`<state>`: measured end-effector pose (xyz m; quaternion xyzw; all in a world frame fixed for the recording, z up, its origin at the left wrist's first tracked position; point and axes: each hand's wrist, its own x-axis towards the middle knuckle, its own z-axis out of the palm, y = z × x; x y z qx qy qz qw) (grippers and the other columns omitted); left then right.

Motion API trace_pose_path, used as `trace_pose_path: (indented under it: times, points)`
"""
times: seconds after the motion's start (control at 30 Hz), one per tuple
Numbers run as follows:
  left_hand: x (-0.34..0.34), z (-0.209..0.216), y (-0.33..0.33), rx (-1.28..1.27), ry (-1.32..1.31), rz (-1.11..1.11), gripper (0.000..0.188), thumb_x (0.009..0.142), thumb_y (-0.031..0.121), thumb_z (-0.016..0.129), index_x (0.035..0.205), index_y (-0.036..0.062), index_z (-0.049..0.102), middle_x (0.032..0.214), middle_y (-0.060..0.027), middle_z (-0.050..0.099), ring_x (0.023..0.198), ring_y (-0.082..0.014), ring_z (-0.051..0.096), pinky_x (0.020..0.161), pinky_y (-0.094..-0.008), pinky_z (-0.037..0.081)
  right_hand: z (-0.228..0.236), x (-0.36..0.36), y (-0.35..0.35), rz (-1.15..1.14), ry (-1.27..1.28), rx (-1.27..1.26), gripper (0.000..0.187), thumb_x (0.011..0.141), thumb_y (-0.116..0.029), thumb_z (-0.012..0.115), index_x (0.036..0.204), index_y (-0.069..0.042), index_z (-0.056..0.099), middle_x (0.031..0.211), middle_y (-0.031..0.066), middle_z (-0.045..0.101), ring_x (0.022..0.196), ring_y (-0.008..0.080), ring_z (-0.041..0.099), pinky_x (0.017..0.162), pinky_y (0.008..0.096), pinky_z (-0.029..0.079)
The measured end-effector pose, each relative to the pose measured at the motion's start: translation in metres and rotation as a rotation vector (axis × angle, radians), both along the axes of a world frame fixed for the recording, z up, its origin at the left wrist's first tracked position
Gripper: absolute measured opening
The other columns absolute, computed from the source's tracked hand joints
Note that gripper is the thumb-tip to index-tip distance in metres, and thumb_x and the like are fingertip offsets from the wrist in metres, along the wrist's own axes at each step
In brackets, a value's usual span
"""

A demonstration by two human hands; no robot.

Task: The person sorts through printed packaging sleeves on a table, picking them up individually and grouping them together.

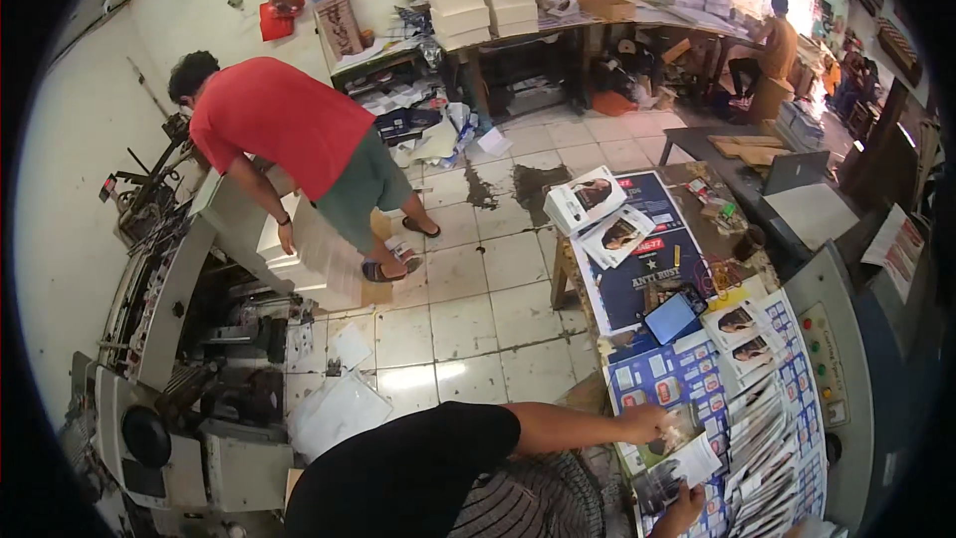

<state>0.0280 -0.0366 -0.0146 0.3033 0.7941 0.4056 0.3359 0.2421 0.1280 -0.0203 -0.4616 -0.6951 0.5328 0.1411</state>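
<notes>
My left hand (645, 424) reaches across to the printed table sheet, its fingers closed on the upper edge of a printed leaflet (694, 460). Lower down, my right hand (681, 511) pinches the near edge of the same leaflet, thumb on top. The leaflet is white with dark pictures and a green part, and lies partly unfolded between both hands. To its right spreads a long overlapping row of leaflets (754, 448). Beyond it, two printed cards (745, 337) with pictures lie at the head of the row.
A phone (675, 319) lies past my left hand. Stacks of printed booklets (583, 199) stand on the table's far end, over dark blue posters (652, 274). A grey control box (832, 359) borders the right side. A person in red (284, 125) bends over paper stacks (319, 259) at left.
</notes>
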Motion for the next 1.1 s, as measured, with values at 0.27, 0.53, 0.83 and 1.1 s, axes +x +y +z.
trace_pose_path:
  times: [0.27, 0.53, 0.83, 1.1]
  points:
    - [0.0, -0.012, 0.016, 0.141, 0.804, -0.261, 0.057, 0.086, 0.022, 0.067, 0.141, 0.0155, 0.052, 0.146, -0.0133, 0.049, 0.138, -0.0341, 0.041, 0.109, -0.0553, 0.032, -0.009, -0.002, -0.001, -0.064, 0.229, 0.221, 0.018, 0.083, -0.009, 0.067, 0.098, 0.002, 0.066, 0.089, 0.0069, 0.066, 0.076, 0.015, 0.06, 0.068, 0.0311, 0.049]
    - [0.007, 0.004, 0.022, 0.075, 0.813, -0.765, 0.056, 0.098, 0.052, 0.051, 0.148, 0.0262, 0.047, 0.155, -0.0129, 0.038, 0.147, -0.0336, 0.027, 0.118, -0.0589, 0.016, 0.027, 0.017, -0.012, -0.338, 0.719, -0.819, 0.031, 0.099, -0.02, 0.055, 0.12, 0.001, 0.06, 0.103, 0.0072, 0.069, 0.089, 0.0176, 0.065, 0.077, 0.0325, 0.051]
    - [0.011, -0.001, 0.017, 0.049, 0.911, -0.783, 0.067, 0.092, 0.051, 0.058, 0.15, 0.021, 0.043, 0.155, -0.0139, 0.034, 0.147, -0.0368, 0.023, 0.118, -0.0608, 0.013, 0.023, -0.011, -0.028, 0.259, 0.029, 0.196, 0.047, 0.097, -0.024, 0.06, 0.138, -0.003, 0.054, 0.12, 0.0195, 0.064, 0.103, 0.0334, 0.065, 0.089, 0.0415, 0.052]
    - [-0.049, -0.003, -0.003, 0.198, 0.529, -0.593, 0.048, 0.095, 0.028, 0.061, 0.139, 0.0103, 0.056, 0.152, -0.0109, 0.043, 0.148, -0.0312, 0.027, 0.121, -0.0539, 0.015, 0.009, -0.044, -0.036, 0.372, -0.108, 0.836, 0.066, 0.096, -0.044, 0.059, 0.144, -0.001, 0.047, 0.153, 0.0254, 0.036, 0.138, 0.0431, 0.037, 0.114, 0.0512, 0.031]
